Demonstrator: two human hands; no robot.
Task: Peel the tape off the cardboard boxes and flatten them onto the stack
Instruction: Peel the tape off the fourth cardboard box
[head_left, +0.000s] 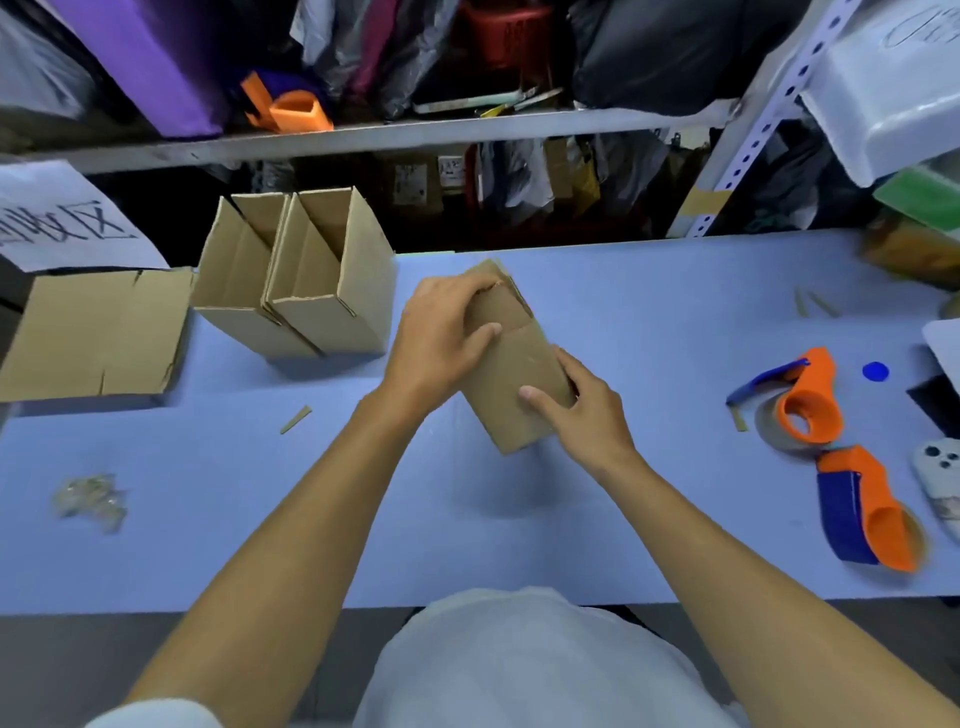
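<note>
Both hands are wrapped around one small cardboard box (511, 364) held over the blue table (649, 322): left hand (441, 338) gripping its far end, right hand (582, 415) its near end. Flattened stack (93, 332) sits far left.

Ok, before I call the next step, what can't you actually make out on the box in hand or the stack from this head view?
- Small cardboard box: any tape on it is too blurred to tell; the left hand covers its far flap, the right hand its near corner.
- Its underside: faces away from the camera.
- Flattened stack: cut off by the left edge; number of sheets unreadable.
- Two open boxes: their bottoms are hidden by their own walls.
</note>
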